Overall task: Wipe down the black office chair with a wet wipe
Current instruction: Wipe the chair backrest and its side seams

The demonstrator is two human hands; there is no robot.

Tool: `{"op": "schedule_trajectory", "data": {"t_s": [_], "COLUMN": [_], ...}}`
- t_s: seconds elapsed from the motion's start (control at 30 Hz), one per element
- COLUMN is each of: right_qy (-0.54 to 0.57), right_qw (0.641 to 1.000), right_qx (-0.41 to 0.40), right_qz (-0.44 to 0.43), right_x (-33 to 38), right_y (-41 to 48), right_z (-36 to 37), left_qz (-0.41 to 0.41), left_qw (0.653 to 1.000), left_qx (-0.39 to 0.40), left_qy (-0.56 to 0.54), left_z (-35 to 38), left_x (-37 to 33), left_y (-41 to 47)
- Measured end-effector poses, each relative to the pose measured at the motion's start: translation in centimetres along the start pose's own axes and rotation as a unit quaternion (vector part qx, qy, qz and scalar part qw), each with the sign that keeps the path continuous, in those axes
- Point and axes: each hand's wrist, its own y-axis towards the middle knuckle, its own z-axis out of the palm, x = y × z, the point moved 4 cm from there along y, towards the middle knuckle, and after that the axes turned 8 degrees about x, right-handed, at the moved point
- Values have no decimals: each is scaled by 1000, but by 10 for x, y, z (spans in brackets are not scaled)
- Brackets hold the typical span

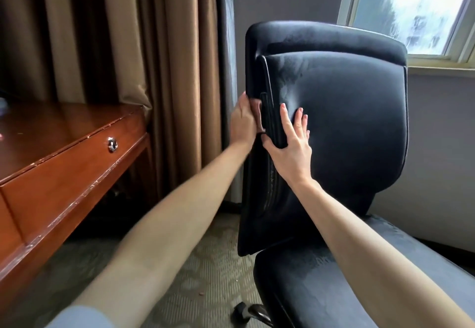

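The black office chair (pixel 347 127) stands in the middle with its padded backrest facing me and its seat (pixel 321 281) below. My left hand (pixel 243 122) is at the backrest's left side edge, where its fingers reach behind the edge and are mostly hidden. A small pale piece, apparently the wet wipe (pixel 255 104), shows between that hand and the chair. My right hand (pixel 290 147) lies on the front of the backrest with its fingers spread flat. Its thumb hooks round the left edge, so it holds the backrest.
A red-brown wooden desk (pixel 64 153) with a ring-pull drawer stands close on the left. Brown curtains (pixel 154 57) hang behind it. A window (pixel 416 9) and grey wall are at the right. Patterned carpet (pixel 200 276) lies below, with a chair base leg (pixel 253 311) showing.
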Motion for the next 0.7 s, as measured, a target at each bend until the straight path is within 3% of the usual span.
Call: {"op": "schedule_trajectory", "data": {"t_s": [0.23,0.5,0.7], "right_qy": [5,12,0], "right_qw": [1000,1000,1000], "right_qx": [4,-8,13], "right_qz": [-6,-6,-13], "right_x": [0,-2,-2], "right_y": [0,2,1], "right_z": [0,4,4], "left_qz": [34,63,-47], "left_qw": [999,994,996], "left_qx": [-5,65,76], "left_qy": [27,60,12], "left_z": [9,-1,-16], "left_x": [-62,-14,70], "left_y": [71,26,-50]}}
